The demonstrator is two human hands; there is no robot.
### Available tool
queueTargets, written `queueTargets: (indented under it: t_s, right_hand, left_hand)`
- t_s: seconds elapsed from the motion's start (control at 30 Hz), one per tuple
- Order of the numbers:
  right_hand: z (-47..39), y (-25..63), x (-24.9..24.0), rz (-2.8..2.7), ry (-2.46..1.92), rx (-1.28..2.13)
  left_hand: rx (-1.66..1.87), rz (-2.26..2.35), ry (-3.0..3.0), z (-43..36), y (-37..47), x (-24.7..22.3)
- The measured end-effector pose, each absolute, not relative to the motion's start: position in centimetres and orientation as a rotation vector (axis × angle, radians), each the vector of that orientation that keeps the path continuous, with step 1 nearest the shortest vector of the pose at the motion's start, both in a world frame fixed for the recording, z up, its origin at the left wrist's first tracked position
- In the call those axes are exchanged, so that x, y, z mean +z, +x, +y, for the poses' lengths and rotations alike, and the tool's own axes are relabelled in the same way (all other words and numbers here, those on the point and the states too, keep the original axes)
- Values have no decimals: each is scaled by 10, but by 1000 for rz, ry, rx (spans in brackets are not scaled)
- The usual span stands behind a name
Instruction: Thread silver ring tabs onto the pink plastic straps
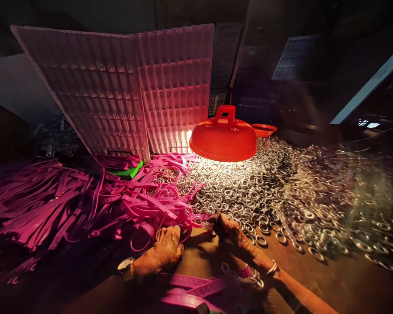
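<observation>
My left hand (167,249), with a watch (126,263) on its wrist, is closed in a loose fist low in the middle of the head view. A pink strap loop (190,229) curves down to its knuckles; whatever lies inside the fingers is hidden. To the right, my right hand (227,232) has its fingers pressed together on the end of a pink strap (199,216), at the near edge of a heap of metal rings (229,192). A bangle (273,267) circles that wrist. More pink straps (191,288) and several rings (257,279) lie nearest to me.
A red lamp shade (223,138) hangs low over the rings, lit beneath. Pink straps (46,196) pile up at left, beside a green block (127,172). Ribbed translucent panels (177,83) stand behind. A red bowl (264,130) sits beyond the lamp.
</observation>
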State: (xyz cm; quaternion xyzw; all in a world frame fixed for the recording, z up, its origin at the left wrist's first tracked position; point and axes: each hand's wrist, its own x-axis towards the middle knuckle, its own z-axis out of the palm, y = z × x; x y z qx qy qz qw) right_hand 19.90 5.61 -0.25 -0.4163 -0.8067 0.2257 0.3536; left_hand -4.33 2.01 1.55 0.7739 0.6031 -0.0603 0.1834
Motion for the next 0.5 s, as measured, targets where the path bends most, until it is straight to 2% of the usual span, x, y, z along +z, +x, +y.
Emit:
queueTargets:
  t_s: [0.17, 0.33, 0.5]
  right_hand:
    - [55, 202, -4, -2094, -1106, 553]
    - [55, 202, -7, -2099, -1135, 627]
    - [51, 196, -10, -2086, -1077, 710]
  left_hand:
    - [-95, 1662, 2272, 26, -17, -5]
    - [-87, 1526, 2206, 34, -7, 7]
    - [295, 1386, 2070, 33, -16, 12]
